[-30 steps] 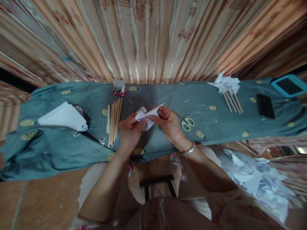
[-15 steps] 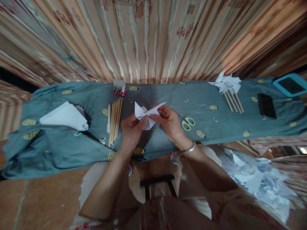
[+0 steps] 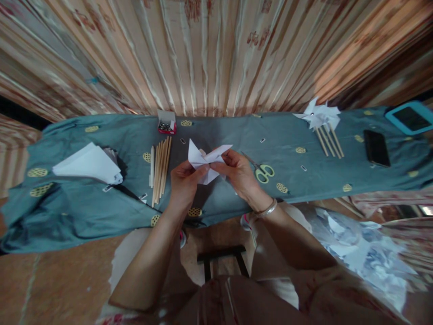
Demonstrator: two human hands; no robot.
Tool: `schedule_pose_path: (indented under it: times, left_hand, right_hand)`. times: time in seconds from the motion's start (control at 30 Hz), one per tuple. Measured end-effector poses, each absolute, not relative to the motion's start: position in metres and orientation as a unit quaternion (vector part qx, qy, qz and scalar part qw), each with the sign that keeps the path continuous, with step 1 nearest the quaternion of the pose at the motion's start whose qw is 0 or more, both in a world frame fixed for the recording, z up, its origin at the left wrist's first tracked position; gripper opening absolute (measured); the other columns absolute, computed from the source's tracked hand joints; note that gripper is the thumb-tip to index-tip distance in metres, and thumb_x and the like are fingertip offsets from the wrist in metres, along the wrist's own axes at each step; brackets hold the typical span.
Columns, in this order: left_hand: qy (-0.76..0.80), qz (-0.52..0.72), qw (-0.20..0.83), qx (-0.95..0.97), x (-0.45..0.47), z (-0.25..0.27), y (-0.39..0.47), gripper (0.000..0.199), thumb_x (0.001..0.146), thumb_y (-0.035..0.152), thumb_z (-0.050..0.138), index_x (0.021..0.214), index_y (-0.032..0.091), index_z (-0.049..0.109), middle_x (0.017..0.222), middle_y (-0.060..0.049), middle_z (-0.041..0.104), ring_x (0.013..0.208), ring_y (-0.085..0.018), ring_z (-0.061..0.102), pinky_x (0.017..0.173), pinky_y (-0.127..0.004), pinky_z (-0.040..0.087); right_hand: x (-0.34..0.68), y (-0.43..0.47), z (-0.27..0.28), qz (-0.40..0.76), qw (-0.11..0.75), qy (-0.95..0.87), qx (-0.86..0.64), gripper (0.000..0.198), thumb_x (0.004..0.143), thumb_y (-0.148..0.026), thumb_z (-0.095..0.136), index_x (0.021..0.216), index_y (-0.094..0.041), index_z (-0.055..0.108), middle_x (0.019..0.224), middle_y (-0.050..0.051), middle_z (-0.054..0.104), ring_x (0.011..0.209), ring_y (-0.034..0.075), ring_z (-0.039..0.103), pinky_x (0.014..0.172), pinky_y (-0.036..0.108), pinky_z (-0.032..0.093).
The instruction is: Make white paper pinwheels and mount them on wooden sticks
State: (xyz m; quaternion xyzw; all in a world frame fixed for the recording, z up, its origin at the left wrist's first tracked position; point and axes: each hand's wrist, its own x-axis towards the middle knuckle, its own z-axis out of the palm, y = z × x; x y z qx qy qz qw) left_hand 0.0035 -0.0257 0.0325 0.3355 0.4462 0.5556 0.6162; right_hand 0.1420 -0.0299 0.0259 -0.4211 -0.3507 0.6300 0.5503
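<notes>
A white paper pinwheel (image 3: 209, 177) is held above the cloth, its pointed blades standing up. My left hand (image 3: 185, 181) pinches its left side, thumb near the centre. From the right, my right hand (image 3: 238, 174) grips it too, and both thumbs meet close to the middle. A small dark spot shows at the centre between the thumbs; I cannot tell exactly what it is. Left of my hands lies a row of wooden sticks (image 3: 162, 169). Behind the sticks stands a small open box of metal pins (image 3: 167, 124). Green-handled scissors (image 3: 263, 172) rest just beyond my right hand.
Stacked white paper (image 3: 88, 163) lies on the left of the cloth-covered table (image 3: 230, 126). At the right are finished pinwheels on sticks (image 3: 320, 116), a black phone (image 3: 376, 148) and a blue-framed device (image 3: 410, 118). A clear bag of white paper (image 3: 365, 253) sits below the table's right side.
Both hands keep their hold on the paper pinwheel and have barely moved. The light spot at its centre now looks dark, and the view has shifted slightly.
</notes>
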Motion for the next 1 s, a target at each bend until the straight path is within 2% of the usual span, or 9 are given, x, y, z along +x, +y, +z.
schedule_pose_path:
  times: [0.17, 0.37, 0.6, 0.83, 1.0]
  left_hand:
    - [0.454, 0.542, 0.628, 0.323, 0.004, 0.035, -0.026, 0.027, 0.047, 0.027, 0.091, 0.07, 0.02, 0.078, 0.07, 0.0, 0.076, 0.06, -0.012, 0.064, 0.062, -0.025, 0.05]
    - [0.454, 0.536, 0.621, 0.348, 0.004, 0.03, -0.026, 0.029, 0.05, 0.03, 0.092, 0.07, 0.018, 0.076, 0.077, -0.002, 0.077, 0.066, -0.015, 0.067, 0.067, -0.028, 0.053]
    - [0.447, 0.528, 0.63, 0.353, 0.005, 0.027, -0.026, 0.031, 0.051, 0.032, 0.093, 0.073, 0.018, 0.077, 0.074, -0.001, 0.075, 0.062, -0.014, 0.065, 0.065, -0.027, 0.053]
    - [0.446, 0.523, 0.642, 0.339, 0.006, 0.027, -0.026, 0.032, 0.048, 0.032, 0.094, 0.073, 0.019, 0.078, 0.071, 0.0, 0.075, 0.061, -0.012, 0.064, 0.063, -0.025, 0.051]
    - [0.45, 0.534, 0.634, 0.331, 0.006, 0.026, -0.025, 0.031, 0.049, 0.031, 0.093, 0.073, 0.019, 0.077, 0.075, -0.001, 0.077, 0.064, -0.013, 0.066, 0.066, -0.026, 0.052]
  right_hand:
    - [0.144, -0.029, 0.025, 0.645, 0.543, -0.34, -0.416, 0.038, 0.059, -0.031, 0.091, 0.089, -0.024, 0.068, 0.085, -0.002, 0.077, 0.073, 0.014, 0.069, 0.072, 0.028, 0.057]
    - [0.148, -0.03, 0.027, 0.631, 0.534, -0.358, -0.434, 0.039, 0.058, -0.033, 0.092, 0.088, -0.023, 0.068, 0.082, -0.002, 0.076, 0.075, 0.016, 0.07, 0.074, 0.029, 0.057]
    - [0.151, -0.03, 0.027, 0.634, 0.543, -0.344, -0.43, 0.041, 0.053, -0.033, 0.094, 0.085, -0.024, 0.071, 0.083, -0.002, 0.078, 0.076, 0.016, 0.071, 0.073, 0.028, 0.059]
    - [0.153, -0.03, 0.024, 0.636, 0.526, -0.368, -0.428, 0.04, 0.059, -0.035, 0.093, 0.089, -0.024, 0.069, 0.086, -0.001, 0.077, 0.08, 0.017, 0.071, 0.078, 0.031, 0.058]
    - [0.152, -0.031, 0.024, 0.641, 0.527, -0.351, -0.433, 0.041, 0.056, -0.031, 0.094, 0.086, -0.023, 0.066, 0.081, -0.003, 0.075, 0.075, 0.015, 0.069, 0.075, 0.029, 0.057]
